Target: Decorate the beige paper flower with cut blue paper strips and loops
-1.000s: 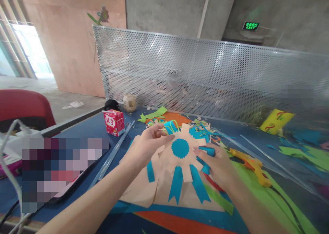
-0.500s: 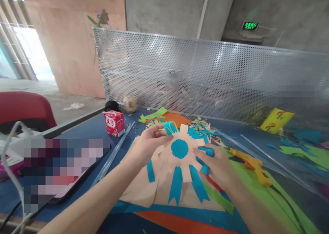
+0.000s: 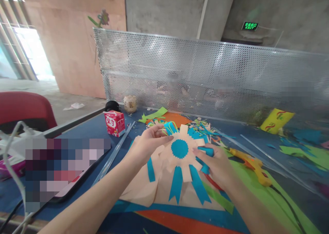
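Observation:
Both hands hold a paper rosette [image 3: 180, 151] just above the blue table: a blue scalloped disc in the middle, tan strips fanning outward, blue ribbon tails hanging down. My left hand [image 3: 147, 145] pinches its upper left edge between thumb and fingers. My right hand [image 3: 214, 163] grips its right edge, fingers curled round a blue strip. Under the rosette lie tan paper sheets [image 3: 144, 187].
A yellow hot glue gun [image 3: 253, 167] with black cord lies right of my right hand. Clear glue sticks [image 3: 114, 154], a red drink carton [image 3: 114, 123], green and orange paper scraps, a yellow packet [image 3: 276, 120]. A perforated metal screen [image 3: 205, 72] closes the back. Red chair [image 3: 25, 108] at left.

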A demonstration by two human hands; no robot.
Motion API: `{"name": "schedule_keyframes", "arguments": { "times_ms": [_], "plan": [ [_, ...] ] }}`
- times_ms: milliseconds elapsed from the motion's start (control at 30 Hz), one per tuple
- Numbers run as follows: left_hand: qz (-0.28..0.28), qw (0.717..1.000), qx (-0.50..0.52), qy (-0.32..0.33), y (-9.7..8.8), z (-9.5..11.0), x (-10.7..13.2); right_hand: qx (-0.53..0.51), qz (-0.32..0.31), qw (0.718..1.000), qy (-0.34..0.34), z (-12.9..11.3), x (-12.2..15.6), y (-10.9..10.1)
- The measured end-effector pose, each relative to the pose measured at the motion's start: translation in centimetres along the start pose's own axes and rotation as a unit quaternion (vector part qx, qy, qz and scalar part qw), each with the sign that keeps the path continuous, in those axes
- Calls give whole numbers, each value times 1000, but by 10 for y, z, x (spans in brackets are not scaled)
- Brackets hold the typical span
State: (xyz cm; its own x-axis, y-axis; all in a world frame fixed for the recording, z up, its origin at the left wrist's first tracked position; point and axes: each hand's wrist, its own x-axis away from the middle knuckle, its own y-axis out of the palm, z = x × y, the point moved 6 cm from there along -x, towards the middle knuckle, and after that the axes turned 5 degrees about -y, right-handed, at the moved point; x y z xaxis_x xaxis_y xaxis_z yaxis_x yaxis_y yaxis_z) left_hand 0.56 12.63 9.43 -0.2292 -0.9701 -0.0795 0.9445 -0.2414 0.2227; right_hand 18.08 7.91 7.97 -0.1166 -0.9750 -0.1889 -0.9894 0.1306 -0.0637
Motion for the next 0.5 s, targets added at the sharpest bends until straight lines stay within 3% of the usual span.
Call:
{"name": "schedule_keyframes", "arguments": {
  "times_ms": [133,300,500],
  "plan": [
    [-24,999,19,14,2,1,0,10,3,1000,0,-1,0,-1],
    [35,999,10,-11,-7,4,1,21,-8,1000,-19,-7,1,-1],
    [72,997,-17,27,-14,12,1,19,4,1000,-5,-4,0,0]
  ]
}}
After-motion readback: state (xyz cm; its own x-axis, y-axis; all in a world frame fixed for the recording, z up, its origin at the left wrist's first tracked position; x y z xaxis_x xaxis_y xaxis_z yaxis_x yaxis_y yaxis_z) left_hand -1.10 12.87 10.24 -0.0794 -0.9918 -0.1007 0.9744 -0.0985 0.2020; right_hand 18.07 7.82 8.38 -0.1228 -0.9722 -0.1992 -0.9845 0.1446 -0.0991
